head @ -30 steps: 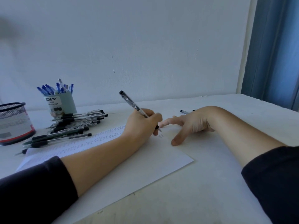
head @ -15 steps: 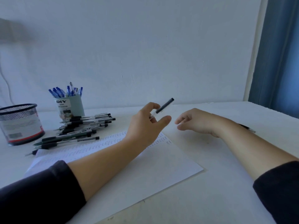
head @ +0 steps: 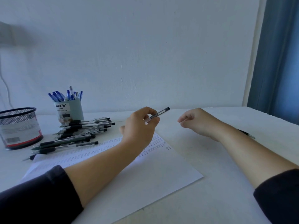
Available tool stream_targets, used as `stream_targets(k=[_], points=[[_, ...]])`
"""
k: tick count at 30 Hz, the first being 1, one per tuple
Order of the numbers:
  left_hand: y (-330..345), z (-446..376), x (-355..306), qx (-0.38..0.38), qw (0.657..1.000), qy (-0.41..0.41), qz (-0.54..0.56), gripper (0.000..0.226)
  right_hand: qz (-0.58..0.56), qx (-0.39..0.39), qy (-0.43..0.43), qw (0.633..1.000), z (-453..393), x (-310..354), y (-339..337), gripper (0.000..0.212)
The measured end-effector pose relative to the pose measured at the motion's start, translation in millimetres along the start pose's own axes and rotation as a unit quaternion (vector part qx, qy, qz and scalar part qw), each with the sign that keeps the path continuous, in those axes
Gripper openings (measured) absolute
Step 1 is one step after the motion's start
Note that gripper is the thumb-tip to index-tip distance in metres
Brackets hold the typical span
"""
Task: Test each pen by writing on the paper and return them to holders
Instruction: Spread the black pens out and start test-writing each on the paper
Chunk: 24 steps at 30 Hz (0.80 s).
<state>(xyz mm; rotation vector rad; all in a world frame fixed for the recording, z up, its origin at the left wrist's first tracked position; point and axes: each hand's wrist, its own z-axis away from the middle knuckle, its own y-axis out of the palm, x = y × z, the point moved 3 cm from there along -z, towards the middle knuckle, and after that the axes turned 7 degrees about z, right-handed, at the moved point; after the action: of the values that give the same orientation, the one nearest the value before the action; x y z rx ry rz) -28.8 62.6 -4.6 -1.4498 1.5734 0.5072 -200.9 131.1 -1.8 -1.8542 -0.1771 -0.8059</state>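
Observation:
My left hand pinches a clear pen with a black cap, lifted above the sheet of paper with its capped end pointing right. My right hand hovers just right of the pen with loosely curled fingers and holds nothing. Rows of small written marks cross the top of the paper. A pile of black pens lies at the paper's far left corner. Behind the pile stands a pale green holder filled with blue pens. A black mesh holder stands at the far left.
Another black pen lies on the white table behind my right forearm. A white wall closes the back. A blue curtain hangs at the right, and a thin cable runs down the wall at the left.
My left hand lifted the pen off the paper and turned it so the cap points right. My right hand came off the paper and curled its fingers in the air.

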Motion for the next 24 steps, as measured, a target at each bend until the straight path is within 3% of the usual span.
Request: stream_targets(k=[13, 17, 20, 24], points=[[-11.5, -3.6, -11.2, -0.066, 0.983, 0.04, 0.167, 0.02, -0.034, -0.011, -0.039, 0.999, 2.1, 6.2, 0.0, 0.006], [-13.0, -4.8, -11.1, -0.069, 0.967, -0.023, 0.245, 0.011, -0.101, 0.03, -0.114, 0.988, 10.7, 36.7, 8.5, 0.017], [-11.2, -6.4, -2.9, -0.062, 0.964, -0.083, 0.245, 0.017, -0.074, 0.04, -0.151, 0.985, 15.6, 52.8, 21.0, 0.01], [-4.4, -6.9, 2.0, 0.006, 0.956, -0.141, 0.256, 0.018, -0.019, 0.009, -0.143, 0.99, 15.1, 51.5, 19.1, 0.007]])
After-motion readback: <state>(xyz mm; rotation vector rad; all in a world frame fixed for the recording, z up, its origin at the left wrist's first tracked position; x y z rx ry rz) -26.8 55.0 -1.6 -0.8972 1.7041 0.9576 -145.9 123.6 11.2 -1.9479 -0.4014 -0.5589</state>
